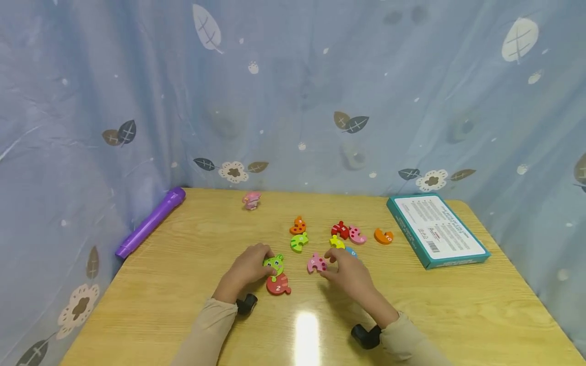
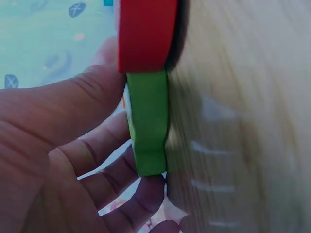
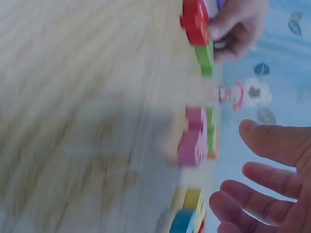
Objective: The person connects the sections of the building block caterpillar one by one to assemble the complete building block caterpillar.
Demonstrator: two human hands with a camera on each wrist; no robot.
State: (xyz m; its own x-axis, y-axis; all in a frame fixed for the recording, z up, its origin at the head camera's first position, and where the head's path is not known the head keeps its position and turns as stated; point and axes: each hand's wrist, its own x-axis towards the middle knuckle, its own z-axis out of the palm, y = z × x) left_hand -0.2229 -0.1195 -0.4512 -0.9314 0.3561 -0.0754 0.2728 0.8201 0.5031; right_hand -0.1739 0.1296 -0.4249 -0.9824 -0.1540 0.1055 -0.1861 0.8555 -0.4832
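My left hand (image 1: 247, 267) grips a green puzzle piece with an animal face (image 1: 276, 261), its thumb on top and fingers along the far edge. Joined to that piece is a red piece marked 2 (image 1: 276, 286). In the left wrist view, the green piece (image 2: 148, 121) stands edge-on against the fingers. Just right of a pink spotted piece (image 1: 315, 264), my right hand (image 1: 351, 276) is held with thumb and fingers spread. The right wrist view shows a gap between this hand (image 3: 272, 179) and the pink piece (image 3: 192, 145).
Behind the hands lie an orange piece (image 1: 298, 226), a green striped piece (image 1: 298, 243), a dark red piece (image 1: 340, 229), a yellow piece (image 1: 337, 242) and others. A teal box (image 1: 439, 229) is at right, a purple microphone (image 1: 151, 223) at left, a pink figurine (image 1: 251, 200) at back.
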